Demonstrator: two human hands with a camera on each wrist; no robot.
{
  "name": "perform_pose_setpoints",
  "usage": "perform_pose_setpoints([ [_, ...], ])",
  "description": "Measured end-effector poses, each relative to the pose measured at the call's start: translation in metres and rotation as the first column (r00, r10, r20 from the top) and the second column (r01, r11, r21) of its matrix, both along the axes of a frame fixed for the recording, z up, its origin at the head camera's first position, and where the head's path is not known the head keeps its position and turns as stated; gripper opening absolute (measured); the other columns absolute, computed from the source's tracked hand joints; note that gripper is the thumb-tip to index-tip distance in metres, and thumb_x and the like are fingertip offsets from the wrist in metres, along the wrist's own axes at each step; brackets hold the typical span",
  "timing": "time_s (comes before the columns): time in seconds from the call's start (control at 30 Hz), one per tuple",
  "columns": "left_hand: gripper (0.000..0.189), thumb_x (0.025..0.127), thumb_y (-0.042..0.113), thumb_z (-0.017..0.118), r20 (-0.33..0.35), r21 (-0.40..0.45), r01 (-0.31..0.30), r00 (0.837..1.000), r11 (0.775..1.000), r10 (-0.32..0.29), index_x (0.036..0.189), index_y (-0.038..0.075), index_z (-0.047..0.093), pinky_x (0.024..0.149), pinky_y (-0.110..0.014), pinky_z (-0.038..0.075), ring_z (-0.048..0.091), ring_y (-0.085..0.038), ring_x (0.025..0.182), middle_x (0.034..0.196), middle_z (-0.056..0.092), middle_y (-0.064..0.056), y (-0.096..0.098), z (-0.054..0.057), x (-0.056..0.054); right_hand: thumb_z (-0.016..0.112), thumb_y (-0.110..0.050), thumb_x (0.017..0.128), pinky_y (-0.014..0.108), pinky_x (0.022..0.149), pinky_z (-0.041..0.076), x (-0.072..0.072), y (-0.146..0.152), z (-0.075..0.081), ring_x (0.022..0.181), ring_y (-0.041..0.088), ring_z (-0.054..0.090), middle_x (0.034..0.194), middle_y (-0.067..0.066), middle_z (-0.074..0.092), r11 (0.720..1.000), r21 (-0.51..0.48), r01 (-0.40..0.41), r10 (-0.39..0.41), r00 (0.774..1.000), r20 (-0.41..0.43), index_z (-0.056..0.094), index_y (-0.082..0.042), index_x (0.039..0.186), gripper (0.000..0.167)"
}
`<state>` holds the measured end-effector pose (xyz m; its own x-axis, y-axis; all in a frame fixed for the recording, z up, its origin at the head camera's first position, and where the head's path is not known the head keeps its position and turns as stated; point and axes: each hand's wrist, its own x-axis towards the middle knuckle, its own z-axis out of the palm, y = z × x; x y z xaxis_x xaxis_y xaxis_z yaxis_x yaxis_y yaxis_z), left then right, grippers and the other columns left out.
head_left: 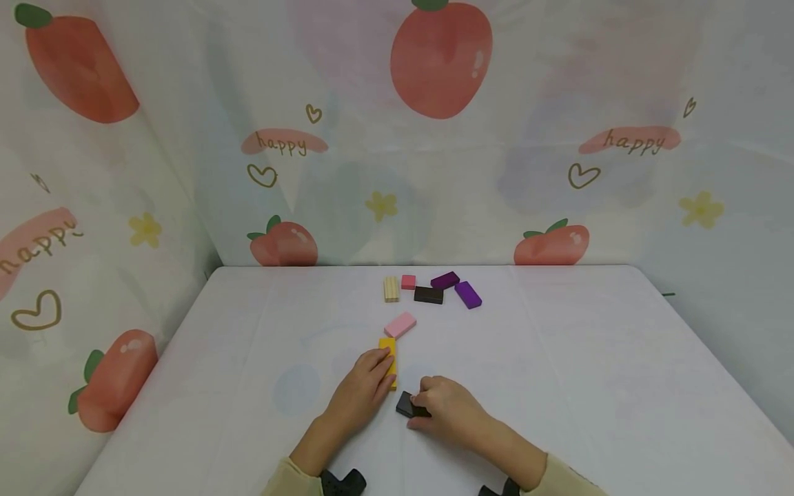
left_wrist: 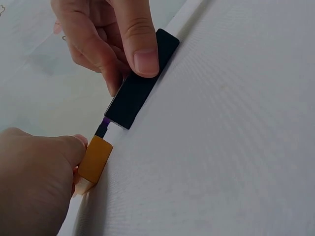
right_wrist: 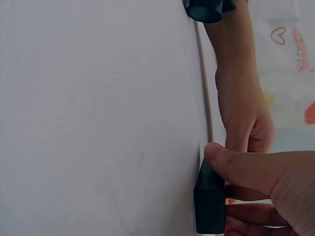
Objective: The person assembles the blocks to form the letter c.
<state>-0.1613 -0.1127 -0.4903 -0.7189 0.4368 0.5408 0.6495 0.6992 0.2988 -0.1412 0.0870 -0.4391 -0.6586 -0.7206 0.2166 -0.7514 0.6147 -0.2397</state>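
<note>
A long yellow block (head_left: 391, 344) lies on the table, pointing away from me. My left hand (head_left: 358, 387) holds it from the left side, with fingers over it and the thumb near its closer end. In the left wrist view the end of the yellow block (left_wrist: 96, 160) shows beside the thumb. Just to the right and closer to me, my right hand (head_left: 451, 410) pinches a black block (head_left: 404, 404) between thumb and fingers. In the right wrist view the black block (right_wrist: 210, 206) is low against the white table, partly covered by the hand.
A pink block (head_left: 400, 324) lies just past the yellow one. Farther back are a cream ridged block (head_left: 391, 289), a small red block (head_left: 408, 282), another black block (head_left: 429, 295) and two purple blocks, one dark (head_left: 445, 280), one brighter (head_left: 468, 295). A fruit-print cloth (head_left: 434, 172) hangs behind the table.
</note>
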Motion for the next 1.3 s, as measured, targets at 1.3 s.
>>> perform_pose_setpoints([
  [1.3, 0.035, 0.090, 0.018, 0.060, 0.076, -0.036, -0.035, 0.996, 0.999, 0.038, 0.118, -0.003, 0.060, 0.095, -0.035, 0.041, 0.046, -0.024, 0.116, 0.123, 0.053, -0.013, 0.001, 0.007, 0.003, 0.078, -0.039, 0.070, 0.015, 0.049, 0.033, 0.006, -0.015, -0.012, 0.056, 0.001, 0.038, 0.068, -0.010, 0.048, 0.988, -0.129, 0.084, -0.080, 0.996, 0.038, 0.065, -0.011, 0.077, 0.031],
])
